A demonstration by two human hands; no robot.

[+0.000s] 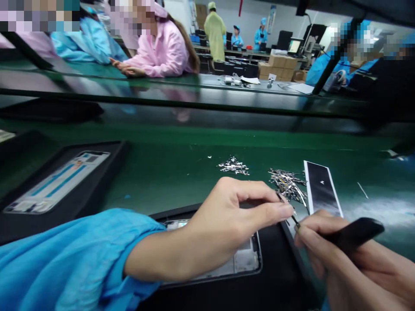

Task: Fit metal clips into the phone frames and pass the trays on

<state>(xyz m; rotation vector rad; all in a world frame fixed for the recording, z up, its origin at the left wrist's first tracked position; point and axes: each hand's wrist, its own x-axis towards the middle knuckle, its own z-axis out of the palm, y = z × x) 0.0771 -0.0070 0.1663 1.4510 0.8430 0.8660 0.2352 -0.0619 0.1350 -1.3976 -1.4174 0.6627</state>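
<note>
My left hand (233, 216) reaches across a phone frame (248, 261) that lies in a black tray (275, 268). Its thumb and forefinger are closed on a small thin dark strip (294, 219). My right hand (337, 242) is close by on the right, wrapped round a black-handled tool (359, 233) whose working end I cannot make out. The right fingertips meet the lower end of the strip. Just beyond the hands is a pile of small metallic strips (288, 183), beside a black sheet with a white border (322, 185).
A second small pile of strips (232, 165) lies farther back on the green table (168, 172). At left, another black tray (113, 160) holds a phone frame with blue strips (61, 181). A dark rail (207, 103) crosses behind; co-workers sit beyond it.
</note>
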